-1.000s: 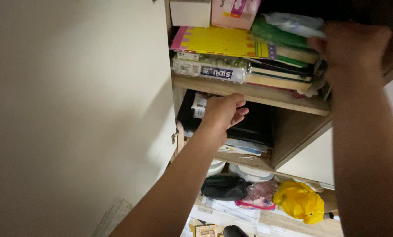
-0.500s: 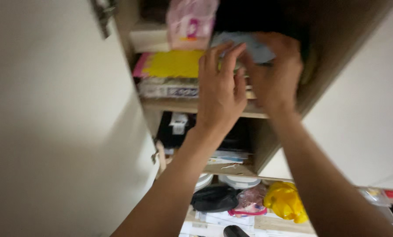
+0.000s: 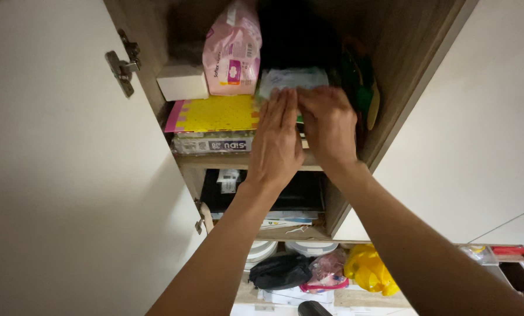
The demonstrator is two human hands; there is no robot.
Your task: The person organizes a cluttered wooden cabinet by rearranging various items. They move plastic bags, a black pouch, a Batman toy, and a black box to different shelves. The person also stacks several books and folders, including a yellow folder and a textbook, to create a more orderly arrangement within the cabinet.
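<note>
Pale blue-white soft plastic packet (image 3: 292, 78) on upper cupboard shelf is pressed by left hand (image 3: 276, 143) & right hand (image 3: 327, 126), fingers flat, not clasped; pink plastic pack (image 3: 231, 50) just beside.

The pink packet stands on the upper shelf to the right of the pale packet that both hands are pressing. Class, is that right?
Not quite. The head view shows the pink packet to the left of the pale packet, not the right. The left hand and right hand do both press on it, on the upper shelf.
</note>
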